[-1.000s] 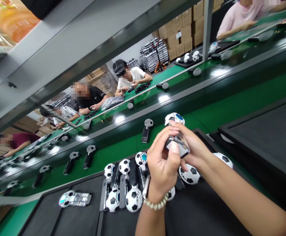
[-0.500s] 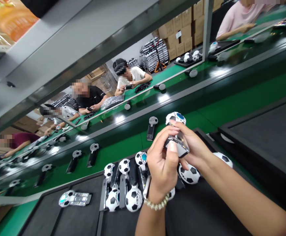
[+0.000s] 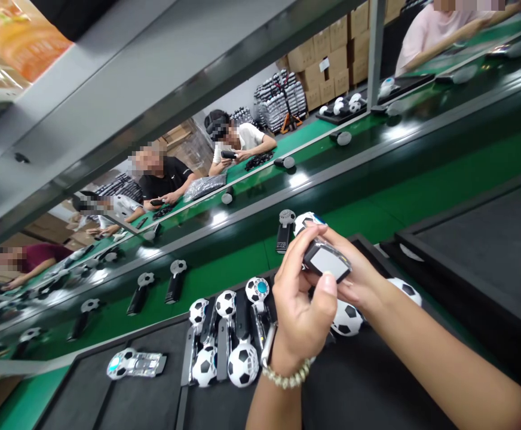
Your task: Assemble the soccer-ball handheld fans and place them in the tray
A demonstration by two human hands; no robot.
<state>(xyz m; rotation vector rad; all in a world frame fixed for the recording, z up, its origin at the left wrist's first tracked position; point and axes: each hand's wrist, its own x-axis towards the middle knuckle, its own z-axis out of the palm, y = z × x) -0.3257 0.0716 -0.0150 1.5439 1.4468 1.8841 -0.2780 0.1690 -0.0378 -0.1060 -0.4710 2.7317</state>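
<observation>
My left hand, with a beaded bracelet at the wrist, is wrapped round a soccer-ball device from the left. My right hand grips the same device from the right. Its pale, flat base faces me, and its black-and-white ball head points away. Below and left of my hands, several soccer-ball devices lie in rows on a black tray. One device with a clear handle lies apart at the tray's left. More ball heads show partly behind my right forearm.
Beyond the tray, a green conveyor carries several black-handled parts. A grey metal beam slants across the upper left. Black trays stand at right. Several people sit across the line.
The held device has tilted, showing more of its pale base, and my left thumb has moved down to its lower edge. The parts on the near conveyor have shifted right; those on the far lane, left.
</observation>
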